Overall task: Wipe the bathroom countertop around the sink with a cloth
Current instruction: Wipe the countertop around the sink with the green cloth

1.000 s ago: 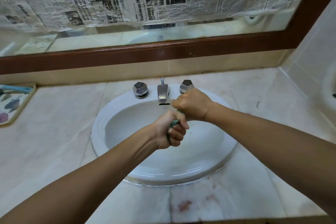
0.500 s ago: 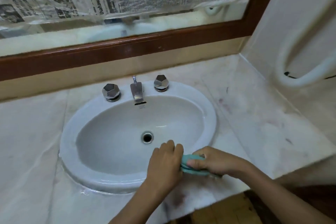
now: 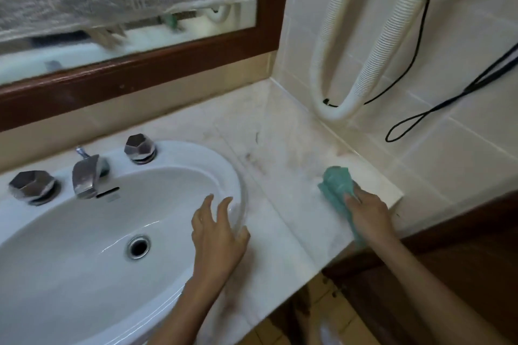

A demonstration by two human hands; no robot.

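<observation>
Cloth [image 3: 337, 186], teal and crumpled, lies on the pale marble bench [image 3: 291, 176] at its right end, close to the tiled side wall [image 3: 448, 134] and near the front edge. The right hand [image 3: 367, 217] presses down on the near part of the cloth, its fingers [image 3: 353, 199] held close together and flat on the fabric; a strip of cloth trails back under the palm toward the bench edge, while the far part bunches up free beyond the fingertips. Whether any fabric is curled into the palm cannot be told.

The left hand [image 3: 217, 235] rests over the right rim of the white oval sink [image 3: 84, 274], empty, with its fingers [image 3: 225, 204] loosely spread and pointing toward the back wall. The two hands are well apart, with bare marble between them. That marble shows faint dark smudges and a short dark mark behind the sink's right side.

At the back of the sink stand a chrome tap [image 3: 85, 176] and two faceted chrome knobs, one on its left [image 3: 32, 186] and one on its right [image 3: 139, 147]. The drain [image 3: 138, 246] sits in the basin bottom. Behind runs a wood-framed mirror [image 3: 140, 36], its upper glass covered with newspaper. On the side wall hang a white ribbed hose [image 3: 372, 64] in a loop and thin black cords [image 3: 437, 109].
</observation>
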